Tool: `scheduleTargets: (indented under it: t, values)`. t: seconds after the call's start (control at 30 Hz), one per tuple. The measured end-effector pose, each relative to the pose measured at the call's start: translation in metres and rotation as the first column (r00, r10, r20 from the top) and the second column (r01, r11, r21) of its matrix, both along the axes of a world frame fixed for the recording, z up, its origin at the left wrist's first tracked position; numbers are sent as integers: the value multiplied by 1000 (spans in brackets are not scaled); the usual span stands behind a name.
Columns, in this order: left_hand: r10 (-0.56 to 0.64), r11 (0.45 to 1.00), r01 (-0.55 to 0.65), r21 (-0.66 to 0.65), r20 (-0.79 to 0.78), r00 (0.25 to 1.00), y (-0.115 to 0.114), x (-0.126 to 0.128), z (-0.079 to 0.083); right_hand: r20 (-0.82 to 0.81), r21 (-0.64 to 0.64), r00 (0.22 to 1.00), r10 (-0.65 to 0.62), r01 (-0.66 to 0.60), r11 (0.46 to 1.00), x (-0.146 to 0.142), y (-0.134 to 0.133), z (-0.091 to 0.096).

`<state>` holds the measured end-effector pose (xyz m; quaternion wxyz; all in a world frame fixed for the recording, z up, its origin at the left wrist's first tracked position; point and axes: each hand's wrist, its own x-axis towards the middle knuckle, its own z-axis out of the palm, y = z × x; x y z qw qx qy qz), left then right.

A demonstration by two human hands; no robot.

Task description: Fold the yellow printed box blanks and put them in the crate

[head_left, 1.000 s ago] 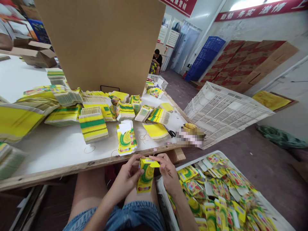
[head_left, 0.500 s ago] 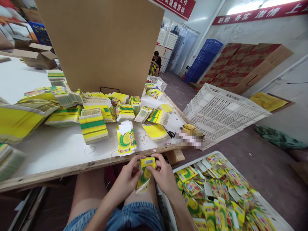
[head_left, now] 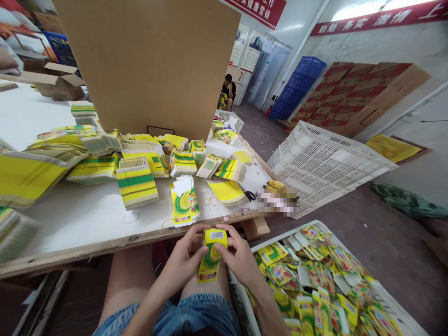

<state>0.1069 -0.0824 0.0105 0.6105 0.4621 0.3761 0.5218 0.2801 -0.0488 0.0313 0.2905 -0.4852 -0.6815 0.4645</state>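
Observation:
Over my lap, just below the table edge, I hold a small yellow and green printed carton (head_left: pixel 211 262) with a barcode on its upper end. My left hand (head_left: pixel 189 254) grips its left side, thumb on the front. My right hand (head_left: pixel 235 252) grips the right side, its thumb pressed on the front below the barcode. The fingers behind the carton are partly hidden. On the table right ahead lies a small pile of flat cartons (head_left: pixel 184 203) with the same print. To my right a white crate (head_left: pixel 324 227) holds many similar cartons (head_left: pixel 315 280).
Bundles of flat yellow cartons (head_left: pixel 137 184) line the white table (head_left: pixel 105 226). Scissors (head_left: pixel 249 194) and bananas (head_left: pixel 276 185) lie near its right corner. A large cardboard sheet (head_left: pixel 150 70) stands behind. White crates (head_left: pixel 329 163) are stacked at right. A person (head_left: pixel 229 88) sits farther back.
The carton has tilted so that more of its printed front shows. My fingers have shifted slightly on it, and both hands still hold it in about the same place.

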Motion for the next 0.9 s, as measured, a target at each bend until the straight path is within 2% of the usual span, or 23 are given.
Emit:
scheduleTargets:
  t: [0.07, 0.2, 0.3, 0.4, 0.6, 0.7, 0.9]
  values:
    - [-7, 1000, 7, 12, -30, 1000, 0, 0, -3, 49, 21, 999, 4, -5, 1000, 2, 1, 0]
    - [27, 999, -24, 37, -109, 994, 0, 3, -7, 200, 93, 976, -86, 68, 993, 1, 4, 2]
    - [48, 998, -46, 31, -77, 996, 1, 4, -6, 227, 103, 969, -97, 75, 992, -4, 3, 4]
    - [43, 999, -43, 10, -4, 999, 1, 3, -3, 182, 62, 981, -69, 59, 996, -5, 1, 5]
    - [5, 1000, -4, -13, 47, 999, 2, 2, -1, -99, -111, 995, 8, -19, 994, 7, 4, 1]
    - [-14, 1000, 15, -18, 64, 998, 1, 4, -1, -107, -109, 994, 31, -42, 993, 11, 4, 0]
    - [12, 999, -7, -40, 126, 992, 1, 4, -1, -66, -104, 998, -7, 0, 995, 5, 2, 1]
